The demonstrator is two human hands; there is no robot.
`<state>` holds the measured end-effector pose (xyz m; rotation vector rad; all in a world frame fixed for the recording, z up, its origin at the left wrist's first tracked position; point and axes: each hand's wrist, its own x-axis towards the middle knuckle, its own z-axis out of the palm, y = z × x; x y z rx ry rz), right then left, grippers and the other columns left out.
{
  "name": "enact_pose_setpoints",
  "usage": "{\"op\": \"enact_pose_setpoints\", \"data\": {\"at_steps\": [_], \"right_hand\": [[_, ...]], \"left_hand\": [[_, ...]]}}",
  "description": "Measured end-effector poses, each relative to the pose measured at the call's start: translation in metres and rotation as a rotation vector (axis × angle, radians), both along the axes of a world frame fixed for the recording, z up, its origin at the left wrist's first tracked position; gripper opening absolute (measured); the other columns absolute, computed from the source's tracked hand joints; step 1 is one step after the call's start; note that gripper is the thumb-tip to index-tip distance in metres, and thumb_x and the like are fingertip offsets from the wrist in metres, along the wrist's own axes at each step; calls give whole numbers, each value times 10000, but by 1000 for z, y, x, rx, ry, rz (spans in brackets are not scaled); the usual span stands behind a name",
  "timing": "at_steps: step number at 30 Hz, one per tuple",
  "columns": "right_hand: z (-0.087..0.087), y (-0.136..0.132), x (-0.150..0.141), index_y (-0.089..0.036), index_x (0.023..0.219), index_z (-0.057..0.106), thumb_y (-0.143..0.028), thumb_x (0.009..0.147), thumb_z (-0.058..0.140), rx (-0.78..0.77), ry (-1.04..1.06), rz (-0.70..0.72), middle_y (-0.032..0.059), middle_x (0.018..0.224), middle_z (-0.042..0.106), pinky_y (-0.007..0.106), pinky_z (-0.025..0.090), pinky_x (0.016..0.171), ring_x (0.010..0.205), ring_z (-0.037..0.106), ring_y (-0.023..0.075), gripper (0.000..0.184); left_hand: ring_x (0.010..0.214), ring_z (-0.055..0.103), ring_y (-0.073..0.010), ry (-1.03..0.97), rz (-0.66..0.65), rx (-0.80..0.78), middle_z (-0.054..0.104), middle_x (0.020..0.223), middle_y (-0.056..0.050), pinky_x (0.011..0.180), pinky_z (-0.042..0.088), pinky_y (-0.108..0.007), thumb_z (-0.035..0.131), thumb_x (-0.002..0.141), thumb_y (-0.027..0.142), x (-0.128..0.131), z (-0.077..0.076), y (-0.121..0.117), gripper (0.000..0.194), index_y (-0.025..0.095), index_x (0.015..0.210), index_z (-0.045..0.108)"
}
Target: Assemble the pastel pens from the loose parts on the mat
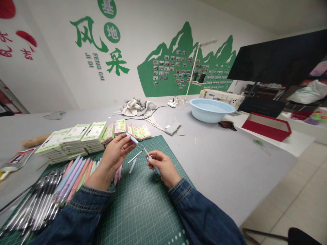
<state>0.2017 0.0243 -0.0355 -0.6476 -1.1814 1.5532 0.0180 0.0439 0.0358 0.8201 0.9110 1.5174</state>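
My left hand (pixel 119 149) pinches a light blue pen part (pixel 132 138), a short tapered tube, between thumb and fingertips. A little lower and to the right, my right hand (pixel 162 166) is closed on a light blue pen barrel (pixel 150 158). From it a thin refill (pixel 144 149) points up and left toward the other part; the two are apart. On the green cutting mat (pixel 153 211) between my hands lie a slim white stick (pixel 135 156), perhaps a refill, and a small light blue pen piece (pixel 132 166). My fingers hide part of both held pieces.
Clear pens (pixel 33 204) and pastel pens (pixel 74 177) lie in rows at left. Behind them stand stacked white-green boxes (pixel 74 137) and pink-green boxes (pixel 138 132). A blue basin (pixel 212 110), a red box (pixel 265 126) and grey cloth (pixel 135 108) sit farther back.
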Motion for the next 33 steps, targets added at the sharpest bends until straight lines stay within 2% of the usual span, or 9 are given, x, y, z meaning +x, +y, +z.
{"op": "enact_pose_setpoints", "data": {"at_steps": [5, 13, 18, 23, 27, 33], "right_hand": [[3, -1, 1, -175, 907, 654, -224, 737, 660, -8, -7, -11, -10, 643, 605, 243, 375, 569, 564, 511, 99, 177], [5, -1, 0, -168, 908, 654, -218, 740, 652, -1, -14, -18, -10, 643, 602, 235, 378, 559, 558, 510, 94, 176], [5, -2, -1, -161, 917, 647, -219, 751, 643, 7, -32, -18, -8, 642, 607, 227, 389, 553, 555, 512, 92, 176], [6, -3, -2, -182, 944, 593, -237, 748, 665, -12, 14, -37, -18, 655, 632, 221, 406, 545, 529, 528, 88, 217], [7, -4, -3, -175, 867, 556, -235, 739, 683, -8, 18, -64, -7, 652, 657, 217, 410, 535, 520, 542, 91, 190], [9, -6, -5, -155, 861, 572, -280, 788, 646, 2, 64, -32, 41, 705, 689, 206, 385, 512, 530, 547, 90, 163]], "left_hand": [[761, 641, -132, 80, 0, 76, 643, 782, 8, 742, 559, -308, 743, 682, 211, 6, 7, -3, 205, 161, 828, 609], [848, 627, -178, 338, -52, 196, 636, 850, -27, 788, 547, -373, 688, 748, 302, 17, 7, -11, 224, 158, 901, 611], [842, 625, -183, 464, -71, 233, 642, 865, -36, 758, 544, -349, 660, 773, 315, 21, 3, -17, 215, 168, 916, 596], [817, 619, -172, 486, -123, 204, 638, 843, -31, 748, 533, -322, 675, 759, 320, 24, -6, -18, 226, 166, 902, 592], [830, 623, -180, 479, -137, 197, 643, 847, -32, 767, 529, -335, 662, 771, 322, 30, -12, -22, 219, 168, 910, 591], [840, 628, -181, 492, -155, 222, 653, 868, -40, 801, 506, -327, 641, 794, 308, 30, -13, -24, 200, 169, 928, 589]]}}
